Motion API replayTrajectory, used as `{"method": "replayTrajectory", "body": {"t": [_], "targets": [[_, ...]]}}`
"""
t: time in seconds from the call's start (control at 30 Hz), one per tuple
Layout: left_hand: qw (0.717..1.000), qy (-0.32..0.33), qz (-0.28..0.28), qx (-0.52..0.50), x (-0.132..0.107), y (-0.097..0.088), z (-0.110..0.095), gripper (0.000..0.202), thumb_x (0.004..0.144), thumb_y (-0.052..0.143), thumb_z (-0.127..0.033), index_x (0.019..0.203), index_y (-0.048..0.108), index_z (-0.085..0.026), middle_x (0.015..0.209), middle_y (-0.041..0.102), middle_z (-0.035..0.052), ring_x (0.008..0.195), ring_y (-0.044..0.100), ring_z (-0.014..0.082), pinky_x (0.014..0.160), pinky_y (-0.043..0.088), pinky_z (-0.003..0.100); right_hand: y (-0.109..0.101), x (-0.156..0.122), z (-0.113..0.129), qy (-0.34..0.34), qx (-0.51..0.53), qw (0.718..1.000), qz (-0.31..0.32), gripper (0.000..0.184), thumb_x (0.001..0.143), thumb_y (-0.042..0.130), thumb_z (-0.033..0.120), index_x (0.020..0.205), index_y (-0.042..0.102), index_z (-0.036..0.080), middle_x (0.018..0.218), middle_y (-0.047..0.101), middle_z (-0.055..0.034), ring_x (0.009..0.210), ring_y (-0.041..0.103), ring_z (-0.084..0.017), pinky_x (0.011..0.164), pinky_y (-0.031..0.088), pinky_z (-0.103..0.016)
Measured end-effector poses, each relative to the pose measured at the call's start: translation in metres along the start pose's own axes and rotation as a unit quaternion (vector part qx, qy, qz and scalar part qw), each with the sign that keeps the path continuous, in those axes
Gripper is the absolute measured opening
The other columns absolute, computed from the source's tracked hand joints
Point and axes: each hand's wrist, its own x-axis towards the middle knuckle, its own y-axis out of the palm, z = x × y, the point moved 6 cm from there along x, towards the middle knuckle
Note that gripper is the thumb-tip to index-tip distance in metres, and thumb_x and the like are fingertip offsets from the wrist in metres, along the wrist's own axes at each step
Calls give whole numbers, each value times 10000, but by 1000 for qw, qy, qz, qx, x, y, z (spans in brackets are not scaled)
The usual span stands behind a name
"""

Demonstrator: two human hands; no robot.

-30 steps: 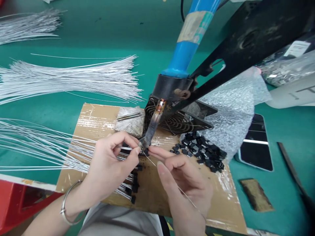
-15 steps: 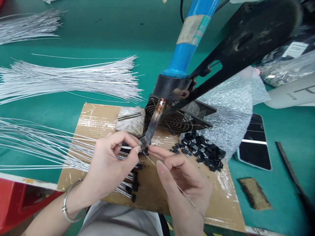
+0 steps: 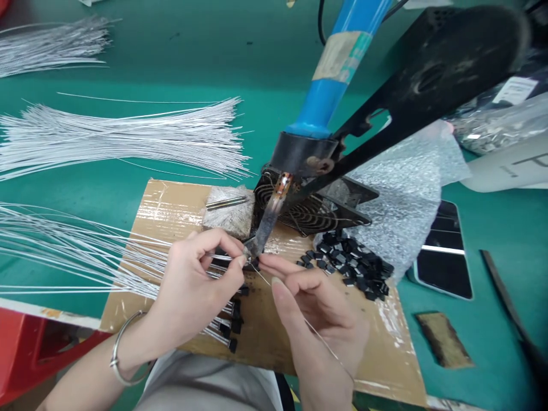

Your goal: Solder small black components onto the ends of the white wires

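Note:
Thumb and forefinger of my left hand (image 3: 201, 285) pinch a white wire (image 3: 220, 257) close to its end, right at the tip of the soldering iron (image 3: 268, 222). The iron has a blue handle and is clamped pointing down. My right hand (image 3: 321, 319) holds a thin strand of solder wire (image 3: 323, 341) that runs across the palm and up to the same tip. What exactly sits at the joint is hidden by my fingers. Below my left hand lie several white wires with small black connectors (image 3: 235, 317) on their ends.
A cardboard sheet (image 3: 385, 354) covers the bench front. Loose black connectors (image 3: 355, 265) are heaped beside a fan (image 3: 308, 214) and a bubble-wrap bag (image 3: 398, 177). Rightward lie a phone (image 3: 445, 268), a brown pad (image 3: 444, 338) and a dark tool (image 3: 505, 297). White wire bundles (image 3: 128, 140) lie left.
Both hands stay almost where they were at the iron tip, still holding the wire and the solder. The whole view has shifted very slightly.

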Motion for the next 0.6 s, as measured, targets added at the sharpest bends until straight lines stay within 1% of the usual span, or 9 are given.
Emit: {"method": "replayTrajectory", "body": {"t": [0.17,0.33,0.43,0.6], "targets": [[1000,-4,6,-6,0,1,0,110,817,639,-177,719,687,-193,804,761,41,733,638,189,598,404,301,1,-1,1,-3,5,1000,2,205,943,735,200,758,651,227,1108,846,-60,1020,820,-211,906,668,-302],[1000,0,3,4,-2,0,1,119,822,630,-185,716,683,-196,794,763,42,725,641,192,585,390,305,0,-2,0,-1,4,1000,-2,195,945,730,192,769,655,230,1118,846,-57,1019,821,-213,901,671,-303],[1000,1,1,14,-3,0,0,121,820,625,-193,714,683,-195,790,766,46,713,636,196,574,378,309,0,-2,0,-6,5,1000,-2,194,949,720,183,773,654,229,1118,845,-54,1020,821,-200,904,666,-283],[1000,2,2,20,-1,1,0,120,817,622,-195,713,680,-196,798,768,47,716,631,199,593,392,313,1,-2,0,-10,6,1000,-5,188,942,718,173,773,656,226,1109,844,-65,1028,819,-217,914,671,-316]]}}
